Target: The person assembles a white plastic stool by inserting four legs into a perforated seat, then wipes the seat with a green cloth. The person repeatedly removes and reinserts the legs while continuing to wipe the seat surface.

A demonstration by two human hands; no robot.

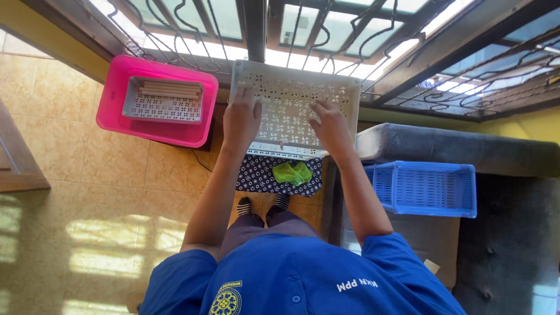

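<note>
**Two hands on one grey perforated basket, seen from above**

One grey perforated basket [294,105], turned so that its patterned underside faces the camera, is held up in front of the barred window [326,29]. The left hand [241,119] lies flat on the left part of that surface, fingers spread and pointing toward the window. The right hand [330,125] lies on the right part, fingers likewise spread and pressed against the plastic. Neither hand pinches anything; both rest palm-down on the basket.

Three baskets or tubs of plastic are otherwise counted. One pink tub [156,100] stands to the left, near the basket but apart from it. Inside it sits one smaller grey perforated tray [163,100]. One blue slatted basket [426,188] rests on the dark grey sofa [466,151] to the right, its open side turned toward the camera.

Below the held basket, on the tiled floor [87,175], lies one dark patterned cloth [262,175], and on it one green cloth [293,172], bunched up. Two feet in striped socks [262,205] stand at the near edge of the patterned cloth. The person wears a blue shirt [291,274].
</note>
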